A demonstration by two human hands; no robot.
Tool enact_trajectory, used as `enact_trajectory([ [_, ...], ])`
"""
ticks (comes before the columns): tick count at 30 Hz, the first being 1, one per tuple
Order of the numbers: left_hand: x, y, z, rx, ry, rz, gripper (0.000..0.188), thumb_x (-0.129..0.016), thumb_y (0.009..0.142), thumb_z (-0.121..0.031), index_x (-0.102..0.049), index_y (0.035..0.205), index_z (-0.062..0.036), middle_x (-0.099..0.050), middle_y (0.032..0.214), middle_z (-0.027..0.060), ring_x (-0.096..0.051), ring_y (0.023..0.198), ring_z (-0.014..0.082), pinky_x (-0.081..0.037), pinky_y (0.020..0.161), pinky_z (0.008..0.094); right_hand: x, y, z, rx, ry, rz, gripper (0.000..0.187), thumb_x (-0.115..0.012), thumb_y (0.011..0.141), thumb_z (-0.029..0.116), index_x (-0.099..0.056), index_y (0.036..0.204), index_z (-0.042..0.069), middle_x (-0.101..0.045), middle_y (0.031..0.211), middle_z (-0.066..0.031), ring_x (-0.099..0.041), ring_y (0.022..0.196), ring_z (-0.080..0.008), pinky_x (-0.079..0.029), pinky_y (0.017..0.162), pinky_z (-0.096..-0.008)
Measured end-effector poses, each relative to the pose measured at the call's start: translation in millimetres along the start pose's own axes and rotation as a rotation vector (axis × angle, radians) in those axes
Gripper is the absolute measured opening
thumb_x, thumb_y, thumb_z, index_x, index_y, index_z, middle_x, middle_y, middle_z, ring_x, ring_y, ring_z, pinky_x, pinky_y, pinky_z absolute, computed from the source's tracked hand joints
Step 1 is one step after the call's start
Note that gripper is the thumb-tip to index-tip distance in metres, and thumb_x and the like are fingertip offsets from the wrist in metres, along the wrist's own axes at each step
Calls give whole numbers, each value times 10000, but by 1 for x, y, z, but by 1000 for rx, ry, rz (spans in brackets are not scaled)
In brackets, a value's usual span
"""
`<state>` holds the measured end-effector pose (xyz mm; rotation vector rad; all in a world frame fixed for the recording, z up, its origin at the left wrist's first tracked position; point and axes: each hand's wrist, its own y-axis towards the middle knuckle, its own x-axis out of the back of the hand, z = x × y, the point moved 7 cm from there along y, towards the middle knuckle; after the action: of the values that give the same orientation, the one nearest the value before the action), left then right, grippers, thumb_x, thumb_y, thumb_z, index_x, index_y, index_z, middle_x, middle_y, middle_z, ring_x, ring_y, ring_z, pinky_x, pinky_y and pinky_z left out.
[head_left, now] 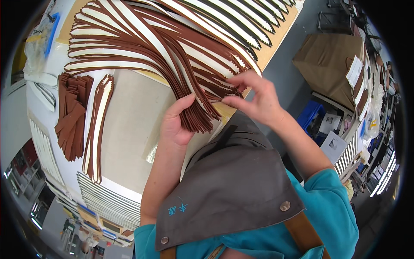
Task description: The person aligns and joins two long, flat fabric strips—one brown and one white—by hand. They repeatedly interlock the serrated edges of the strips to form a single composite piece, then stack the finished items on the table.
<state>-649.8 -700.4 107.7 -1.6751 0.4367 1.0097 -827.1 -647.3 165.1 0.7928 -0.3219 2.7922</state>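
My left hand (pixel 174 123) is closed round the near ends of a thick bundle of brown leather strips (pixel 194 114), some with a white lengthwise band. The bundle's long part bends back across the table to the far left. Thumb and forefinger of my right hand (pixel 261 99) pinch at the toothed end of a brown strip beside the bundle, by the table's right edge; the exact grip is partly hidden. More brown and white strips (pixel 207 54) lie fanned out under and behind the bundle.
Black-edged white strips (pixel 241 21) lie at the far right of the table. To the left are a pile of brown strips (pixel 71 121), a narrow bundle (pixel 99 129) and white gloves (pixel 43 88). A brown-covered stack (pixel 330 60) and blue crate (pixel 310 116) stand across the aisle.
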Motion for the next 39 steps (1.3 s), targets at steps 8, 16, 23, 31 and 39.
enact_trajectory([
  [8, 6, -5, -1, 13, 35, -24, 296, -563, 918, -101, -582, 1165, 62, -674, 1052, 165, -676, 958, 262, -569, 845, 407, 1, 10, -17, 25, -258, -181, 266, -778, 698, 69, -663, 937, 89, -629, 869, -54, -618, 835, -254, -484, 762, -370],
  [16, 15, -1, 1, 8, 38, -42, 285, -570, 917, -83, -586, 1170, 48, -675, 1060, 154, -674, 966, 252, -565, 846, 393, -9, 2, -2, 195, -151, -189, 205, -750, 701, -32, -690, 852, 93, -632, 971, -56, -605, 906, -239, -473, 784, -326],
  [23, 14, 2, 1, 22, 49, -3, 288, -570, 919, -76, -584, 1179, 47, -672, 1075, 147, -669, 979, 232, -563, 857, 372, -11, 2, -5, 134, -81, -193, 209, -733, 721, -79, -698, 871, 64, -647, 1015, -82, -638, 913, -206, -524, 751, -290],
  [31, -3, 4, 1, 26, 126, -64, 313, -565, 924, -101, -573, 1194, 58, -676, 1074, 139, -675, 966, 219, -570, 842, 367, -27, -1, 30, 119, 228, -71, 177, -714, 779, -48, -699, 943, 15, -689, 865, -98, -676, 797, -233, -550, 707, -301],
  [39, 18, -14, -8, 89, -96, 73, 409, -506, 938, -68, -470, 1330, 45, -629, 1186, 153, -635, 1071, 301, -574, 832, 493, 10, 15, -6, -78, 44, -148, 249, -788, 758, 83, -712, 991, 39, -689, 907, -54, -602, 749, -134, -505, 735, -276],
])
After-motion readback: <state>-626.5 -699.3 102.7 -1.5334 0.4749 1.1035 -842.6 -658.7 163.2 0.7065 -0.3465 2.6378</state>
